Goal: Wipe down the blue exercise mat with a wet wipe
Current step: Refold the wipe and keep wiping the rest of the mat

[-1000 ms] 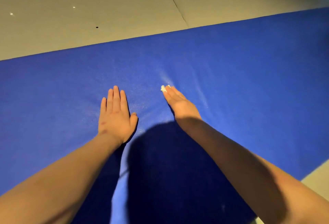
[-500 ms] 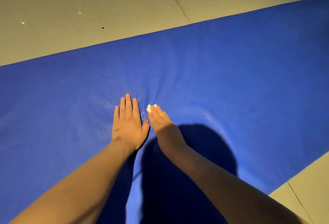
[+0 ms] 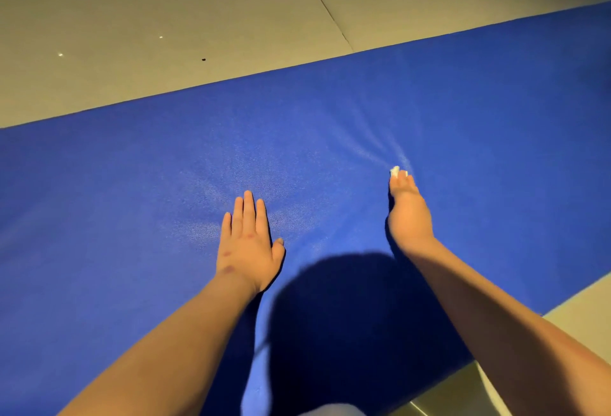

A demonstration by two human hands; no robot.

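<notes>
A: State of the right hand (image 3: 408, 217)?
B: It is seen edge-on, fingers stretched straight and together. A small crumpled white wet wipe (image 3: 394, 171) is pressed under the fingertips onto the wide blue textured exercise mat (image 3: 132, 184). Only the wipe's tip is seen past them. The thumb is hidden.
A: And the left hand (image 3: 246, 243)?
B: It is laid flat, palm down, fingers straight and close, thumb slightly out. Nothing is held.
A: Mat position?
B: It is spread on the floor, crossing the view from lower left to upper right. Both hands are placed on it, well apart, the right one further ahead. Shallow creases (image 3: 373, 144) are fanned out just beyond the wipe. A rounded dark shadow (image 3: 347, 316) is cast on the mat between the forearms.
A: Surroundings?
B: A pale grey-beige smooth floor (image 3: 165, 2) is seen past the far edge and at lower right. A thin dark seam (image 3: 324, 5) is run across it to the mat edge. One small dark speck (image 3: 203, 59) is noted.
</notes>
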